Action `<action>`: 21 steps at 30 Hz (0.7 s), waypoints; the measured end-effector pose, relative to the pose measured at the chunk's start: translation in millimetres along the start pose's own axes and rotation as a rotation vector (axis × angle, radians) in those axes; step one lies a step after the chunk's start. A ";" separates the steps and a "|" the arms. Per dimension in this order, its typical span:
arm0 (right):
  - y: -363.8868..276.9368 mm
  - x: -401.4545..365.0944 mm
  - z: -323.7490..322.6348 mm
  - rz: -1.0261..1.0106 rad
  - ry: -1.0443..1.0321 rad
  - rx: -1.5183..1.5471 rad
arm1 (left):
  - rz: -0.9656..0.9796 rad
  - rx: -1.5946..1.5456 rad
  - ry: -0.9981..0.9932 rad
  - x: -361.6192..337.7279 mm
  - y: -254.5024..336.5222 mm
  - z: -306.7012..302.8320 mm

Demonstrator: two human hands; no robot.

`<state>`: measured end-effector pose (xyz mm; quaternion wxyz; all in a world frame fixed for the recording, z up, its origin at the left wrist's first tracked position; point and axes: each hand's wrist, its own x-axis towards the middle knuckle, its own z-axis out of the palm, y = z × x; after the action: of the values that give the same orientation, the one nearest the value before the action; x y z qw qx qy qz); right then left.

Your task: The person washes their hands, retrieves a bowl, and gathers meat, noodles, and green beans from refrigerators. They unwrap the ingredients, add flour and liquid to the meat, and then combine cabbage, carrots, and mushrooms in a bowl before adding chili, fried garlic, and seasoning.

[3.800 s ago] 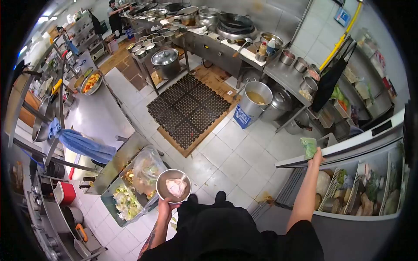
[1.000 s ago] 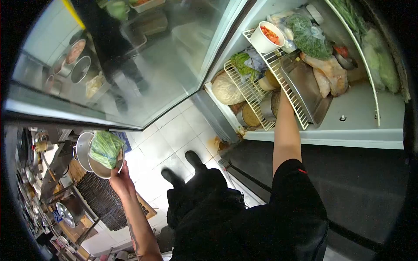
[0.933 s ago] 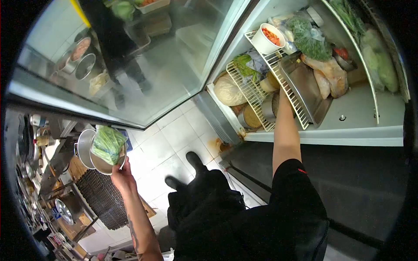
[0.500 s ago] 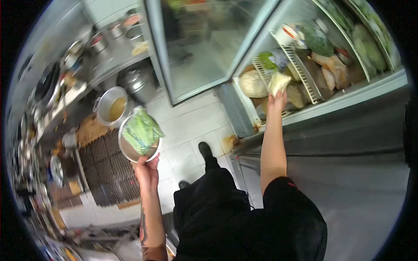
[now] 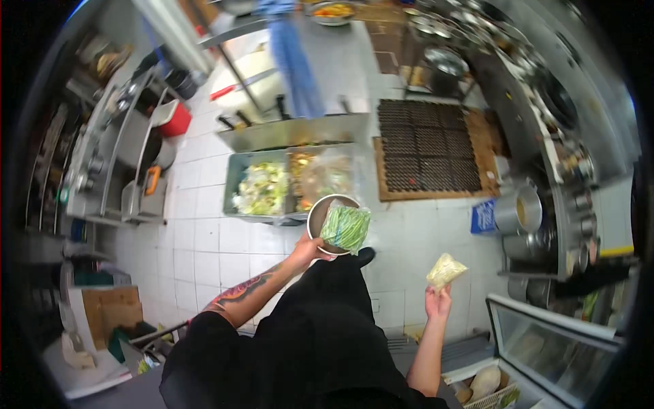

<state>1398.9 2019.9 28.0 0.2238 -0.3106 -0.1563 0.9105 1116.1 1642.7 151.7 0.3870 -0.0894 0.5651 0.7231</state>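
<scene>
My left hand (image 5: 304, 251) grips the rim of a round metal bowl (image 5: 319, 212) held out in front of my body. A clear bag of green vegetables (image 5: 346, 227) lies in the bowl and hangs over its right edge. My right hand (image 5: 438, 301) is raised beside my body and pinches a small clear bag of pale yellowish food (image 5: 445, 270) from below. The bowl and the small bag are held apart, above white floor tiles.
A grey bin of vegetable scraps (image 5: 262, 191) stands on the floor ahead. A black rubber mat (image 5: 427, 148) lies beyond it. A steel pot of liquid (image 5: 519, 212) sits at the right. The fridge door (image 5: 548, 345) stands open at lower right.
My right hand has come out of the fridge with the small pale bag. My view has swung from the fridge shelves to the kitchen floor; the bowl stays in my left hand.
</scene>
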 end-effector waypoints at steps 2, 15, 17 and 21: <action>54.4 -16.7 26.1 0.092 -0.025 -0.072 | 0.033 -0.148 0.063 -29.9 -9.7 -64.3; 236.2 -103.9 43.6 0.369 -0.215 -1.255 | 0.077 -0.418 0.286 -89.0 7.3 -416.6; 256.2 -109.4 109.5 0.533 -0.168 -1.284 | 0.066 -0.371 0.273 -108.8 62.8 -474.7; 367.8 -5.9 186.3 1.052 -0.038 -1.525 | 0.169 -0.318 0.387 -117.6 156.5 -587.5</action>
<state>1170.5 1676.8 16.3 -0.4860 -0.3896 -0.5557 0.5506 912.2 1058.3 132.5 0.1909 -0.2384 0.5133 0.8020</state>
